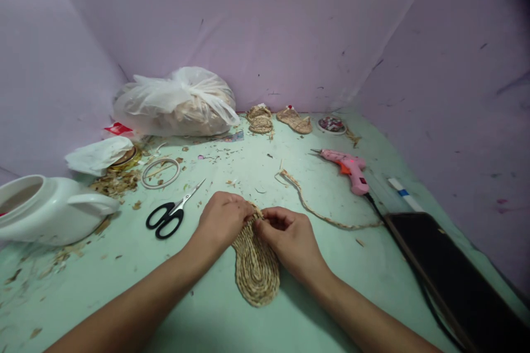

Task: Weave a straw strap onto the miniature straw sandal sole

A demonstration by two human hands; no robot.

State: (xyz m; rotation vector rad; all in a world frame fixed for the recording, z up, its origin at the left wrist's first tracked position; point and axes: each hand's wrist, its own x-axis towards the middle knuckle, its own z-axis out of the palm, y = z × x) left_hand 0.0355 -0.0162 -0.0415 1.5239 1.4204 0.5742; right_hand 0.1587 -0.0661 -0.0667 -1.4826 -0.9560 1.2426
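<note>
A coiled straw sandal sole [257, 270] lies in front of me, its rounded end toward me. My left hand [226, 218] is closed on its far left edge, fingers pressed against the braid. From the other side, my right hand [287, 231] pinches the sole's far right edge with thumb and fingertips. The far tip is partly hidden by my fingers. Beyond my right hand, a loose braided straw cord [318, 214] curves over the table. Left of my left hand rest black-handled scissors [171, 215], blades pointing away and slightly apart.
A pink glue gun [345, 168] lies at right, its cable passing a dark flat slab [451, 281]. At left are a white teapot-like vessel [53, 212] and a tape ring [160, 173]. Behind stand a plastic bag [178, 105], small straw sandals [295, 119] and a small dish [332, 130].
</note>
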